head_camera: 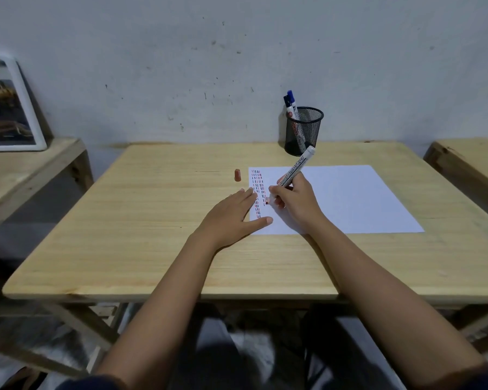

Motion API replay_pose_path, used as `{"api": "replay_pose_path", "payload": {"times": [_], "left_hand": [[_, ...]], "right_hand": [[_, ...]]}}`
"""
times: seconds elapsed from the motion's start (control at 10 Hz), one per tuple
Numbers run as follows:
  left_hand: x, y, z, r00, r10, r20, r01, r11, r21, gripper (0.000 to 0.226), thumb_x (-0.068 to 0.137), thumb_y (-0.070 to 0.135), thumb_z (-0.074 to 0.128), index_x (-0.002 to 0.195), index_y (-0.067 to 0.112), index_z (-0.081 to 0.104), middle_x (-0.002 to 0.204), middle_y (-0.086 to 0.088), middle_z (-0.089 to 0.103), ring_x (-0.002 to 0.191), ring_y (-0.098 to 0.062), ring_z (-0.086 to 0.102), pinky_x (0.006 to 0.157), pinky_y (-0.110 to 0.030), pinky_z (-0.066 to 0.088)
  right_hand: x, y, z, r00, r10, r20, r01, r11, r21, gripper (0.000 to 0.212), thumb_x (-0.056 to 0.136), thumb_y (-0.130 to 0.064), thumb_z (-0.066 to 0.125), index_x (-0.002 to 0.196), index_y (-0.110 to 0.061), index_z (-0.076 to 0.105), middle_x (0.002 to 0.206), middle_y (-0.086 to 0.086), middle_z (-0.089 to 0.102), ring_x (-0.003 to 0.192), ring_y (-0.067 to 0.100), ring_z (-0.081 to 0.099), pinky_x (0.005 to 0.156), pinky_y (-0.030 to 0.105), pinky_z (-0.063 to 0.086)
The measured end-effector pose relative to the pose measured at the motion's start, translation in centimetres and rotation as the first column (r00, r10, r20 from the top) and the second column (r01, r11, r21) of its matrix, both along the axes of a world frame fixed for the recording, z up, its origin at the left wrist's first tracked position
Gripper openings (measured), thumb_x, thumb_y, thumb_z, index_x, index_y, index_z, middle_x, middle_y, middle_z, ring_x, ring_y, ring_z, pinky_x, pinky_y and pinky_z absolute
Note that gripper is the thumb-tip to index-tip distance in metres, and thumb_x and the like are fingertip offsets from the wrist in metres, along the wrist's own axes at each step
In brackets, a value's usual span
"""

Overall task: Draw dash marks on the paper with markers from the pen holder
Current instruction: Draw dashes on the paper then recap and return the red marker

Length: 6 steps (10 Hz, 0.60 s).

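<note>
A white sheet of paper (350, 198) lies on the wooden table (141, 220), with columns of red and dark dash marks (256, 190) down its left edge. My right hand (296, 202) grips a white marker (295, 168) with a red tip that touches the paper beside the dashes. My left hand (231, 218) lies flat, fingers spread, on the paper's left edge. The marker's red cap (237, 175) stands on the table left of the sheet. A black mesh pen holder (303, 132) at the table's back holds two blue-capped markers (290, 104).
A white-framed picture (9, 105) leans on the wall on a side table at the left. Another wooden table (471, 161) edges in at the right. A grey wall stands right behind the pen holder.
</note>
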State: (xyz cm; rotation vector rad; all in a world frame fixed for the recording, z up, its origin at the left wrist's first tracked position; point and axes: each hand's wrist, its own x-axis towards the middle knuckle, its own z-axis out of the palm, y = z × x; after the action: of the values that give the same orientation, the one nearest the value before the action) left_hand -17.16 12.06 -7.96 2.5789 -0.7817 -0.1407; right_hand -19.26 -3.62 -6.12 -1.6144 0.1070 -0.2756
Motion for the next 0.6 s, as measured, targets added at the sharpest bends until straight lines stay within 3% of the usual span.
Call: {"api": "replay_pose_path", "payload": {"times": [0.1, 0.2, 0.3, 0.4, 0.5, 0.6], "left_hand": [[0.0, 0.0, -0.1, 1.000, 0.002, -0.001, -0.002, 1.000, -0.007, 0.078, 0.087, 0.060, 0.046, 0.149, 0.021, 0.021, 0.160, 0.009, 0.012, 0.147, -0.007, 0.007, 0.116, -0.029, 0.014], [0.1, 0.0, -0.2, 1.000, 0.001, 0.011, -0.001, 1.000, -0.018, 0.078, 0.087, 0.060, 0.047, 0.149, 0.020, 0.023, 0.160, 0.008, 0.013, 0.147, -0.008, 0.008, 0.116, -0.030, 0.015], [0.4, 0.1, -0.3, 0.999, 0.011, -0.035, -0.020, 0.963, -0.268, 0.063, 0.084, 0.055, 0.055, 0.135, 0.020, 0.045, 0.152, 0.006, 0.030, 0.142, -0.012, 0.026, 0.114, -0.033, 0.027], [1.2, 0.0, 0.3, 0.984, 0.144, -0.105, -0.178, 0.779, -0.601, 0.049, 0.087, 0.038, 0.060, 0.127, 0.011, 0.052, 0.128, 0.002, 0.041, 0.130, -0.014, 0.039, 0.106, -0.028, 0.040], [2.6, -0.4, 0.9, 0.967, 0.253, -0.026, -0.226, 0.809, -0.543, 0.038, 0.092, 0.027, 0.057, 0.125, 0.011, 0.052, 0.120, -0.002, 0.040, 0.123, -0.018, 0.042, 0.095, -0.015, 0.033], [5.2, -1.4, 0.7, 0.952, 0.305, -0.027, -0.286, 0.856, -0.430, 0.047, 0.091, 0.026, 0.057, 0.134, 0.011, 0.046, 0.123, -0.010, 0.044, 0.120, -0.026, 0.046, 0.094, -0.024, 0.035]], "right_hand": [[0.1, -0.1, -0.2, 1.000, -0.012, -0.023, 0.012, 1.000, -0.008, 0.017, 0.085, 0.005, 0.052, 0.090, -0.007, 0.041, 0.069, 0.012, 0.048, 0.056, 0.016, 0.049, 0.046, 0.012, 0.046], [0.0, -0.1, -0.1, 0.999, -0.024, -0.022, 0.023, 0.999, -0.025, 0.017, 0.086, 0.002, 0.054, 0.085, -0.008, 0.041, 0.071, 0.011, 0.049, 0.059, 0.015, 0.050, 0.047, 0.011, 0.045], [-0.2, -0.3, 0.2, 0.999, -0.048, -0.007, 0.049, 0.991, 0.121, 0.014, 0.088, 0.000, 0.055, 0.091, -0.007, 0.043, 0.069, 0.009, 0.050, 0.051, 0.008, 0.053, 0.044, 0.013, 0.044], [-0.1, -0.9, 0.3, 0.997, -0.074, 0.001, 0.070, 0.955, 0.287, 0.013, 0.090, -0.008, 0.056, 0.098, -0.006, 0.046, 0.070, 0.007, 0.056, 0.058, 0.014, 0.053, 0.047, 0.022, 0.047], [0.2, -1.4, 0.2, 0.996, -0.088, 0.006, 0.077, 0.902, 0.424, 0.007, 0.093, -0.013, 0.053, 0.094, -0.007, 0.049, 0.076, 0.007, 0.058, 0.057, 0.011, 0.056, 0.055, 0.025, 0.051], [0.6, -2.0, 0.3, 0.993, -0.111, 0.027, 0.078, 0.831, 0.550, 0.008, 0.094, -0.011, 0.052, 0.086, -0.011, 0.053, 0.079, 0.010, 0.060, 0.055, 0.009, 0.059, 0.059, 0.019, 0.053]]}}
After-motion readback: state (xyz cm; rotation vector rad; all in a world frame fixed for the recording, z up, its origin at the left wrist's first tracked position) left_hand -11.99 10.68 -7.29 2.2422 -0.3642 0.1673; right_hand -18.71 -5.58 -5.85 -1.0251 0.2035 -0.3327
